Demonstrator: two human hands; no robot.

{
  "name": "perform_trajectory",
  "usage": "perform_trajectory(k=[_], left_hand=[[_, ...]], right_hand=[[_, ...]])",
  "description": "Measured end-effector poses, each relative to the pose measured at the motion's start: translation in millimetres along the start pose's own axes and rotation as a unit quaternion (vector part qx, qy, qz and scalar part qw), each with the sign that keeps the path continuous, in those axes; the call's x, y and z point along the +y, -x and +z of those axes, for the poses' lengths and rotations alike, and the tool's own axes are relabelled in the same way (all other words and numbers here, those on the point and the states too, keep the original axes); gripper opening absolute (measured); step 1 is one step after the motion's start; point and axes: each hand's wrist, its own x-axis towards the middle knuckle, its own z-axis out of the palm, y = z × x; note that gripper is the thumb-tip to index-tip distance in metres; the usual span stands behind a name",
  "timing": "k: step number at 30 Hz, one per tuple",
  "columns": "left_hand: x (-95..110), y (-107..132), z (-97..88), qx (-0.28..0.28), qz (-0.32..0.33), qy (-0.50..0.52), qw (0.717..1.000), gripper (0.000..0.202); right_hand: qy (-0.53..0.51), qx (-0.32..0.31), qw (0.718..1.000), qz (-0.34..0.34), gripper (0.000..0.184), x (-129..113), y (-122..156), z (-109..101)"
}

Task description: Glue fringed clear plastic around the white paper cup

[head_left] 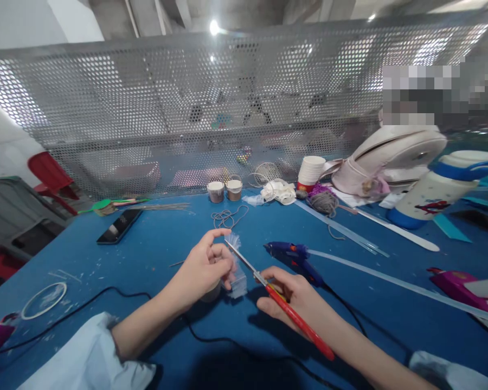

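My left hand is closed in a pinch on a small clear plastic bag, held just above the blue table. A pale round object sits under that hand, mostly hidden. My right hand grips red-handled scissors. Their blades point up and left and touch the top of the bag. A blue glue gun lies just beyond my right hand, with its black cord running back toward me.
A black phone lies at the left. Two small jars, a stack of paper cups, grey twine, a white bag and a bottle stand at the back. Long clear sticks cross the right side. A perforated metal screen closes off the far edge.
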Motion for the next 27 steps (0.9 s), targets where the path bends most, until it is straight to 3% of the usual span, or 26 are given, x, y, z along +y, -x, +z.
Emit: perform_trajectory(k=[7, 12, 17, 22, 25, 27], left_hand=[[4, 5, -1.6, 0.018, 0.026, -0.007, 0.999, 0.057], [8, 10, -17.6, 0.066, 0.072, -0.035, 0.995, 0.038], [15, 25, -34.7, 0.138, 0.111, -0.025, 0.984, 0.018], [19, 47, -43.6, 0.206, 0.140, 0.002, 0.969, 0.010], [19, 56, -47.5, 0.230, 0.154, 0.027, 0.961, 0.006], [20, 59, -48.5, 0.246, 0.169, 0.046, 0.953, 0.007]], right_hand=[[-0.043, -0.028, 0.999, 0.015, 0.036, -4, 3, -7], [0.071, -0.010, 0.996, 0.051, 0.036, -14, 18, -22], [0.192, -0.037, 0.976, 0.092, 0.043, -16, 53, -42], [0.289, -0.052, 0.946, 0.136, 0.036, 8, 98, -79], [0.306, -0.004, 0.934, 0.186, 0.032, 29, 122, -113], [0.332, 0.042, 0.927, 0.170, 0.023, 43, 129, -136]])
